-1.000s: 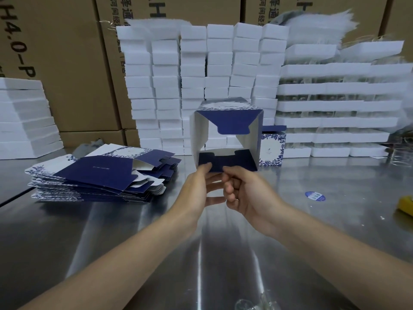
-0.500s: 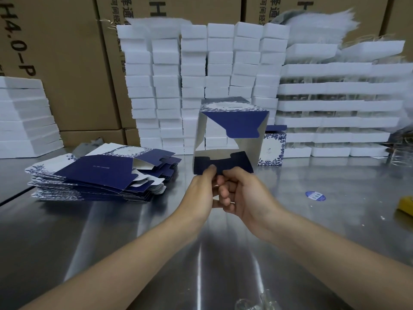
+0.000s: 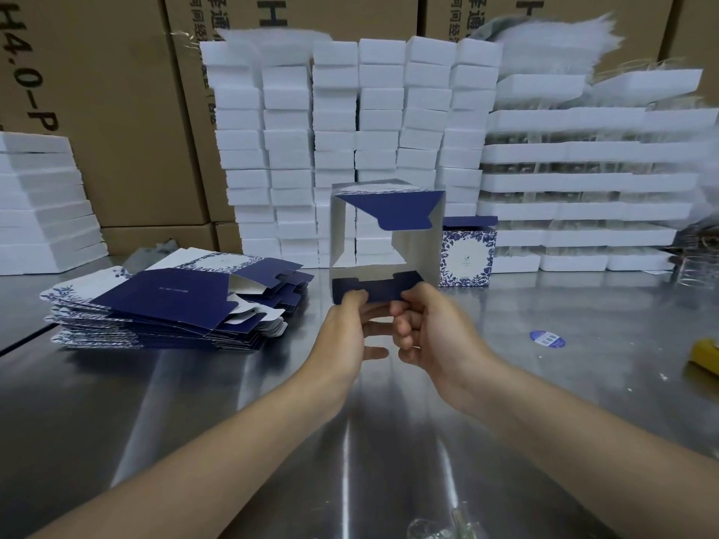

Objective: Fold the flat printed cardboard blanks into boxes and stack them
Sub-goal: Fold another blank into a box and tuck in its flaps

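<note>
I hold an opened-up box sleeve (image 3: 420, 250) upright in the air at the middle of the view, its open end facing me. Its inside is grey-white and a dark blue flap hangs from its top edge. My left hand (image 3: 346, 328) and my right hand (image 3: 432, 328) both pinch the dark blue bottom flap (image 3: 375, 290) along its near edge. A pile of flat blue-and-white printed blanks (image 3: 167, 301) lies on the steel table to my left. One finished blue floral box (image 3: 467, 252) stands behind the sleeve on the right.
White foam blocks (image 3: 350, 122) are stacked in columns at the back, with wider foam trays (image 3: 583, 180) to the right and more foam (image 3: 42, 204) at far left. Brown cartons stand behind. A blue sticker (image 3: 546, 338) and a yellow object (image 3: 706, 355) lie on the table at right.
The sleeve has squared up and shifted a little left. My thumbs have moved apart along the bottom flap, which now sits folded further in.
</note>
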`<control>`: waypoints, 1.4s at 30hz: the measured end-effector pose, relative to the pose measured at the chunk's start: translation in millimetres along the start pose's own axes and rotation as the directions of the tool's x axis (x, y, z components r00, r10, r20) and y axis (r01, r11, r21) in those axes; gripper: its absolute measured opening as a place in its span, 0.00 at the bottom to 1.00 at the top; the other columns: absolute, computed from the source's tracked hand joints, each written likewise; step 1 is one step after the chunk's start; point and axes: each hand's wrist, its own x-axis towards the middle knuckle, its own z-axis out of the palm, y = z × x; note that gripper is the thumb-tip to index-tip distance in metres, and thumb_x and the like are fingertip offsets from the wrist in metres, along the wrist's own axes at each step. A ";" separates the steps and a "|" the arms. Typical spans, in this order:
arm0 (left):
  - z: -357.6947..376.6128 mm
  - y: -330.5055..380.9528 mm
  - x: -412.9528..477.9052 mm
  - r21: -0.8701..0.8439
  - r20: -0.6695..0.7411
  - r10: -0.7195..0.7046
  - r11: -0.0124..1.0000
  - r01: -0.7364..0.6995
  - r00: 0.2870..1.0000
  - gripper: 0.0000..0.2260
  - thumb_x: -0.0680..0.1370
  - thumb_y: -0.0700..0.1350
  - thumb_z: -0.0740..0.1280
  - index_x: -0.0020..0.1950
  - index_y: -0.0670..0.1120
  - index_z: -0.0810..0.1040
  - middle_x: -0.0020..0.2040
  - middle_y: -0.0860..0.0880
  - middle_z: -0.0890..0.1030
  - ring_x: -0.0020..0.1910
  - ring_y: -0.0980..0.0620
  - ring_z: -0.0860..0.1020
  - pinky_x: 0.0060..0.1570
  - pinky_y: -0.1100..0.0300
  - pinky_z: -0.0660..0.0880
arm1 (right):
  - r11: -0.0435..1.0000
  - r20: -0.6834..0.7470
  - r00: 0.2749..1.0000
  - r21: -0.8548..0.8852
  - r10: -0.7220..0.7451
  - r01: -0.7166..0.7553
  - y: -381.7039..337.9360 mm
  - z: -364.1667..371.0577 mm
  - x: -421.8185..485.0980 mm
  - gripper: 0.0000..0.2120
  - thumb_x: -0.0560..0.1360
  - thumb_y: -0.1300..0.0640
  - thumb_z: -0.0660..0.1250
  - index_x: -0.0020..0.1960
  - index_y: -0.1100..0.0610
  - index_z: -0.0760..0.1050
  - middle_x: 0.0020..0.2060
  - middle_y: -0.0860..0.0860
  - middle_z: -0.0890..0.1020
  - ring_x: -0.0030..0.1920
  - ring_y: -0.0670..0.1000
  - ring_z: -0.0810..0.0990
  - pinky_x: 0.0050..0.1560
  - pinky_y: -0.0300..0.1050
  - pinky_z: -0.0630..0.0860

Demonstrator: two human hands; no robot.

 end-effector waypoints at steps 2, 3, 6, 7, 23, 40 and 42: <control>-1.0 -0.4 0.3 0.023 -0.008 -0.003 1.000 0.003 1.000 0.29 0.87 0.50 0.51 0.40 0.60 0.89 0.44 0.52 0.89 0.43 0.57 0.86 0.49 0.51 0.79 | 1.000 -0.009 1.000 -0.026 -0.010 0.010 1.4 0.6 0.5 0.16 0.82 0.55 0.58 0.36 0.55 0.75 0.25 0.48 0.72 0.23 0.46 0.68 0.26 0.37 0.66; -1.9 -0.5 1.0 0.029 -0.017 -0.007 1.000 0.007 1.000 0.28 0.87 0.51 0.52 0.39 0.57 0.89 0.43 0.51 0.89 0.42 0.57 0.86 0.48 0.50 0.78 | 0.999 -0.013 1.000 -0.040 -0.013 0.012 1.9 1.1 0.5 0.16 0.82 0.55 0.58 0.37 0.55 0.75 0.25 0.48 0.72 0.23 0.46 0.68 0.26 0.37 0.66; -5.1 0.6 3.9 0.035 -0.078 -0.012 0.999 0.015 0.997 0.25 0.86 0.50 0.55 0.37 0.48 0.84 0.36 0.51 0.83 0.36 0.56 0.83 0.44 0.52 0.75 | 0.994 -0.038 0.998 -0.098 -0.043 0.039 1.2 1.1 0.7 0.15 0.82 0.55 0.59 0.38 0.55 0.74 0.25 0.49 0.73 0.23 0.47 0.69 0.29 0.39 0.67; -5.4 0.8 4.7 0.042 -0.095 -0.011 0.999 0.016 0.995 0.22 0.85 0.49 0.55 0.38 0.46 0.81 0.34 0.52 0.81 0.35 0.56 0.82 0.43 0.52 0.74 | 0.993 -0.045 0.998 -0.113 -0.050 0.044 0.7 0.3 0.7 0.14 0.81 0.54 0.59 0.38 0.55 0.74 0.25 0.49 0.73 0.24 0.47 0.69 0.30 0.40 0.68; -9.4 3.6 6.9 -0.066 -0.159 -0.166 0.985 0.157 0.973 0.15 0.84 0.48 0.58 0.40 0.48 0.74 0.29 0.52 0.70 0.31 0.53 0.79 0.40 0.55 0.72 | 0.991 -0.100 0.995 -0.131 -0.026 0.013 1.2 -5.1 6.6 0.12 0.82 0.54 0.59 0.40 0.55 0.73 0.25 0.47 0.71 0.24 0.47 0.67 0.29 0.40 0.65; -6.0 2.1 3.9 -0.083 -0.079 -0.139 0.988 0.132 0.987 0.16 0.84 0.47 0.57 0.37 0.48 0.74 0.30 0.51 0.70 0.31 0.51 0.77 0.42 0.53 0.72 | 0.997 0.054 0.998 -0.078 -0.026 0.030 4.7 -11.0 8.8 0.13 0.79 0.51 0.63 0.36 0.53 0.74 0.27 0.49 0.71 0.26 0.48 0.68 0.28 0.39 0.67; -6.7 1.7 3.5 -0.085 -0.071 -0.141 0.987 0.135 0.987 0.18 0.84 0.48 0.57 0.34 0.50 0.74 0.31 0.51 0.71 0.31 0.51 0.77 0.41 0.53 0.71 | 0.999 0.084 0.996 -0.052 -0.008 0.012 5.1 -10.7 8.5 0.14 0.79 0.51 0.64 0.35 0.52 0.76 0.27 0.49 0.72 0.26 0.48 0.69 0.27 0.39 0.67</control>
